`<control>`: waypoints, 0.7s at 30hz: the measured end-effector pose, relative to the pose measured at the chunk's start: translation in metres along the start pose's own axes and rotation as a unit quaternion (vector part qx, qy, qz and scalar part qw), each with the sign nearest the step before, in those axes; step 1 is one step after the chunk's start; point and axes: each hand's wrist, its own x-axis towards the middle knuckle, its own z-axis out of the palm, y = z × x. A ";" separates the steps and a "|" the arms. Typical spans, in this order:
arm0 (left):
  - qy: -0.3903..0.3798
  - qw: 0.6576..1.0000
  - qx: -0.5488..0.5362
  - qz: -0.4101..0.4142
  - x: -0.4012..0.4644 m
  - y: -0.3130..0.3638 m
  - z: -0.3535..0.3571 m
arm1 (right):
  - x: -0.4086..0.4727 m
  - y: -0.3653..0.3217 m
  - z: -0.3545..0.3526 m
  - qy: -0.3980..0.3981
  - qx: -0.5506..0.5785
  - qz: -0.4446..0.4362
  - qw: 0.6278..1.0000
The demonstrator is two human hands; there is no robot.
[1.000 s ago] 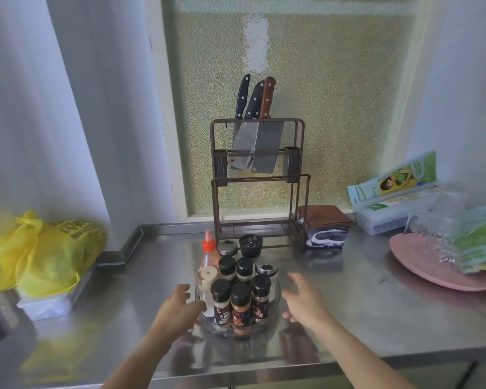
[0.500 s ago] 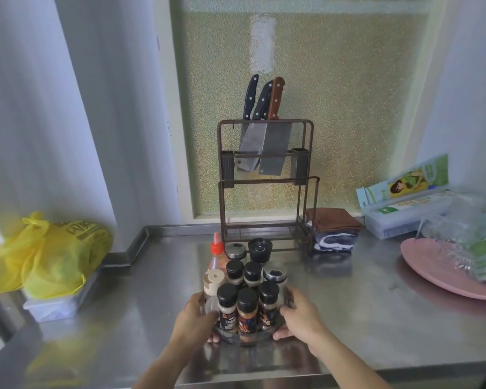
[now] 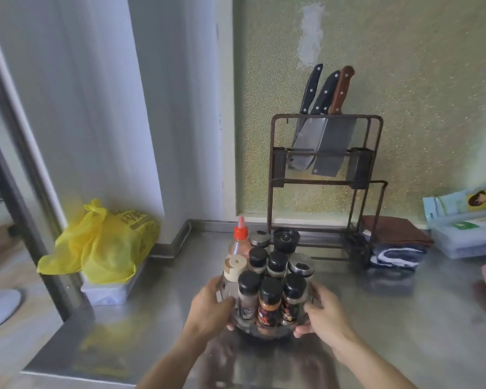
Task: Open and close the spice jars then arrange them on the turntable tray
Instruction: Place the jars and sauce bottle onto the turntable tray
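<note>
- Hands: we curl our left hand [image 3: 211,306] and right hand [image 3: 324,314] around opposite sides of the turntable tray [image 3: 260,332], likely to steady or turn it.
- It sits on the steel counter [image 3: 404,318], near edge.
- Spice jars [image 3: 270,299] stand upright, packed together, caps on.

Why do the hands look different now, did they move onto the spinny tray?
Yes. Both the left hand and right hand closed inward onto the sides of the turntable tray, which stays before the knife rack.
</note>
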 end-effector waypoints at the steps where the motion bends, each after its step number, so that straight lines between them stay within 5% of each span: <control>1: 0.007 1.000 0.003 0.001 0.006 -0.001 -0.009 | 0.005 -0.005 0.009 -0.005 -0.002 -0.002 1.000; 21: 0.025 0.998 -0.035 -0.038 0.192 -0.040 -0.089 | 0.166 -0.045 0.133 -0.049 -0.036 -0.025 0.998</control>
